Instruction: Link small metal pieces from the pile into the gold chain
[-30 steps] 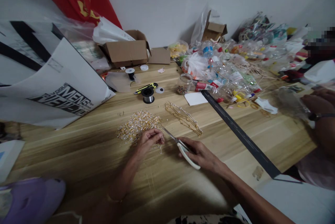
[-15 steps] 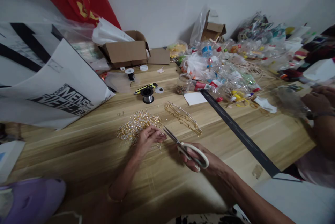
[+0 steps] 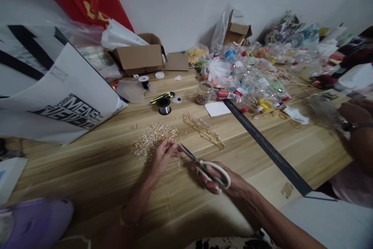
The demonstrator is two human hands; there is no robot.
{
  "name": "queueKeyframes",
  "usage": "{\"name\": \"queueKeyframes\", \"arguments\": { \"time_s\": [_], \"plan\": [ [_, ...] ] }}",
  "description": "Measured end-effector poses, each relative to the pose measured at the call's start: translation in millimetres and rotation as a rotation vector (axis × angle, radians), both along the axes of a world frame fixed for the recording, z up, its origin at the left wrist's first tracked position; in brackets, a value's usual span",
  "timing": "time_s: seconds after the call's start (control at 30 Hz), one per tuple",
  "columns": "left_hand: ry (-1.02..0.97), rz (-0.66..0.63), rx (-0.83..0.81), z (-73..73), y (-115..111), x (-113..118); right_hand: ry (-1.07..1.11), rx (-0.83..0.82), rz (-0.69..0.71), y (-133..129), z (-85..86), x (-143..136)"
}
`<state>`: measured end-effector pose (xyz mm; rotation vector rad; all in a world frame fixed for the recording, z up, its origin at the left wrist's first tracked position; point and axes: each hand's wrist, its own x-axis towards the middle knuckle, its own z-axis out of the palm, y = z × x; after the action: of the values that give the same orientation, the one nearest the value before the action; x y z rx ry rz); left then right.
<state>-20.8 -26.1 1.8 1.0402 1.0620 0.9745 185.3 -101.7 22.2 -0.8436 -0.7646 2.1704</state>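
Clearly, scissors in right hand point toward left hand.

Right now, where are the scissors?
In the head view, just right of centre, the scissors are in the right hand, blades pointing towards the left hand beside the glittery pile.

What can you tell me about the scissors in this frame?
The scissors have slim, metallic-looking blades and pale, off-white handles that look like plastic, one large loop plainly visible. The right hand grips them, its fingers through or around the handles. They are held over the wooden table, blades slanting up and leftward in the picture, tips at the left hand's fingertips. Whether the tips touch anything, or how far the blades are parted, is too small to tell.
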Motion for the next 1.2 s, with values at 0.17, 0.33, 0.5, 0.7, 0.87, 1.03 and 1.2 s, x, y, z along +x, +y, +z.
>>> {"name": "queueKeyframes", "arguments": {
  "time_s": [0.17,0.33,0.5,0.7,0.87,1.03,1.2],
  "plan": [
    [0.000,-0.006,0.014,-2.0,0,0,0.038,-0.018,0.011,1,-2.4,-2],
    [-0.001,-0.009,0.019,-3.1,-1,0,0.059,-0.004,0.003,5,-6.8,-6],
    [0.001,-0.018,0.019,-2.4,-1,0,0.087,0.010,-0.016,9,-13.7,-12],
    [0.007,-0.031,0.026,-2.0,-1,1,0.097,-0.006,-0.037,13,-16.8,-18],
    [0.009,-0.062,0.024,-2.5,-1,1,0.089,-0.035,-0.043,14,-15.5,-19],
    [0.017,-0.066,0.030,-2.2,-2,1,0.085,-0.030,-0.037,14,-16.1,-20],
    [-0.010,-0.064,0.018,-1.3,-2,1,0.067,-0.052,-0.038,15,-15.4,-20]
  ]
}}
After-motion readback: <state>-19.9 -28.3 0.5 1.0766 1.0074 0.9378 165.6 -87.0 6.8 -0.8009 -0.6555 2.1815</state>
